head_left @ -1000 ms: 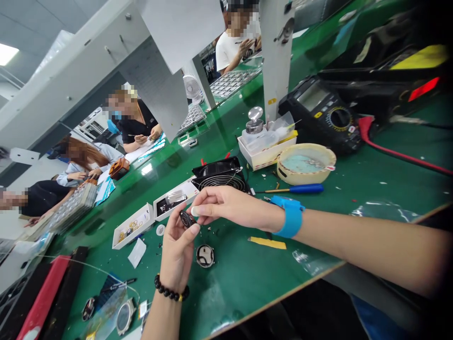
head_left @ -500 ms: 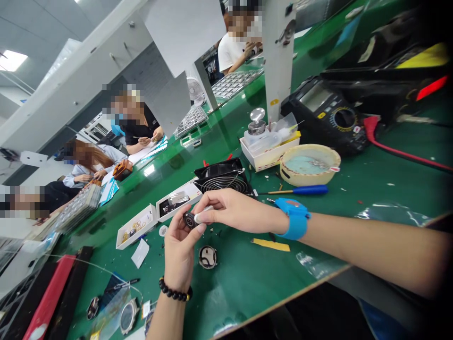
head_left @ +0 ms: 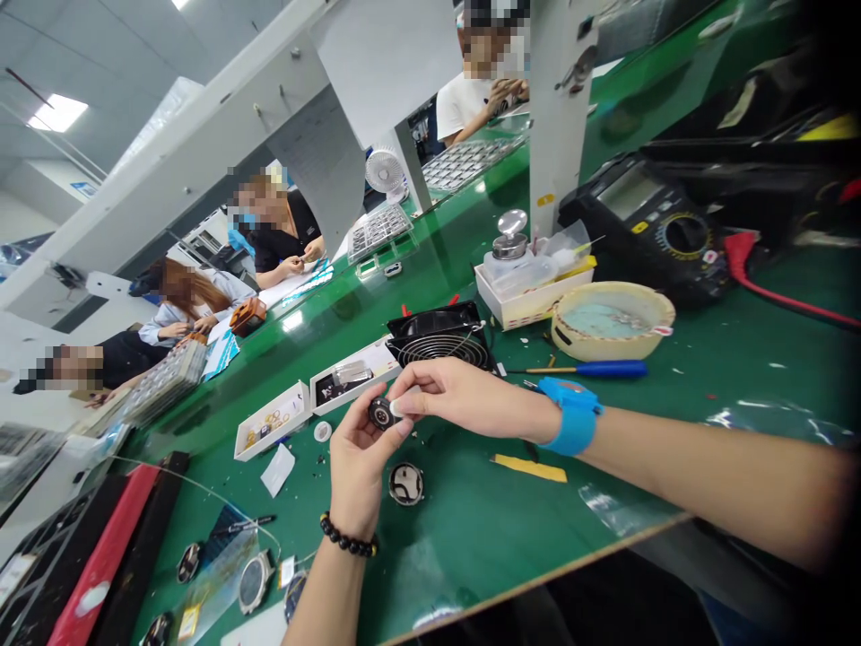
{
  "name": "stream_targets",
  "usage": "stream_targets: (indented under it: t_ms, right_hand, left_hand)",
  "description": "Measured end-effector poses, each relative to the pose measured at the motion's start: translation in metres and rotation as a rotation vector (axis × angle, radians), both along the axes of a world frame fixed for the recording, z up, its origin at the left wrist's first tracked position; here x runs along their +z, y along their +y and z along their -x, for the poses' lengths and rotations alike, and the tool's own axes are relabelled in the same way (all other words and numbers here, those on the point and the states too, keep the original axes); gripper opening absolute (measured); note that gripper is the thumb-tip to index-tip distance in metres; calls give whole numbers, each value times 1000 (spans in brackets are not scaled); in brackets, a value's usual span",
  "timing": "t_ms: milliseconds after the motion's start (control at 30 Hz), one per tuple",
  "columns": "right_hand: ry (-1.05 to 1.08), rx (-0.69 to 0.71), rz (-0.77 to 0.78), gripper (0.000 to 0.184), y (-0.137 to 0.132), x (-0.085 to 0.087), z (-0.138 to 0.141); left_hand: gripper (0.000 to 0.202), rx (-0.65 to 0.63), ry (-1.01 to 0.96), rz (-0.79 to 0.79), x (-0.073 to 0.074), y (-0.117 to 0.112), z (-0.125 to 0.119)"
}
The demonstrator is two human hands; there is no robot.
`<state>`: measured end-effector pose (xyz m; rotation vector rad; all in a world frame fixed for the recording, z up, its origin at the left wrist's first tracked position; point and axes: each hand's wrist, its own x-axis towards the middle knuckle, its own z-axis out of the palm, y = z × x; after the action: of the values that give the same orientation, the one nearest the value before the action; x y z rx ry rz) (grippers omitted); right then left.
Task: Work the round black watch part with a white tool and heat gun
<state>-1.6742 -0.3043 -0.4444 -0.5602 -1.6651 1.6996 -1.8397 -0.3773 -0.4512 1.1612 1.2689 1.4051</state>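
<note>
My left hand (head_left: 356, 467), with a black bead bracelet at the wrist, is closed on a round black watch back cover (head_left: 380, 414), gripping it by the edge between thumb and fingers. Fingertips of my right hand (head_left: 464, 395) are pinched together at the cover's right side. A small white piece (head_left: 396, 408) shows at those fingertips, pressed against the cover; its kind is unclear. A blue band (head_left: 570, 417) wraps my right wrist. Below the hands, an open round watch case (head_left: 406, 484) lies on the green mat (head_left: 471, 538).
Beyond my hands stand a black fan (head_left: 440, 336) and white boxes (head_left: 273, 422) of small parts. To the right are a blue screwdriver (head_left: 609, 369), a round dish (head_left: 612, 327), a dispenser bottle (head_left: 509, 247) and a multimeter (head_left: 652, 224). Several people sit across the bench.
The whole view has shifted, so the bench and both hands appear slightly further right. Both hands keep their grip at the watch back cover, which is turned a little.
</note>
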Motion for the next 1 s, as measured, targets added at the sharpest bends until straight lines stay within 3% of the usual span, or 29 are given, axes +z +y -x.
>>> stream_targets:
  t_ms: [167,333,500,633,767,867,1000]
  right_hand:
    - [33,-50,119,21,1,-4,3]
    - [-2,-15,-4,21,0,-4,3]
    - [49,-63,130,21,1,-5,4]
    - [24,44,27,22,1,-1,0]
    - [-31,-2,-40,19,-2,1,-1]
    - [-32,-62,20,17,-2,-2,2]
    - [31,9,76,17,-1,-2,2]
  left_hand:
    - [47,1,20,-7,1,0,-1]
    - [49,8,27,3,-1,1,2]
    - [50,-9,47,2,-2,1,2]
    - [51,45,3,9,-1,1,5]
    - [49,25,65,9,0,0,4]
    - [49,11,103,8,-1,-2,1]
    - [48,25,95,-12,-1,-1,1]
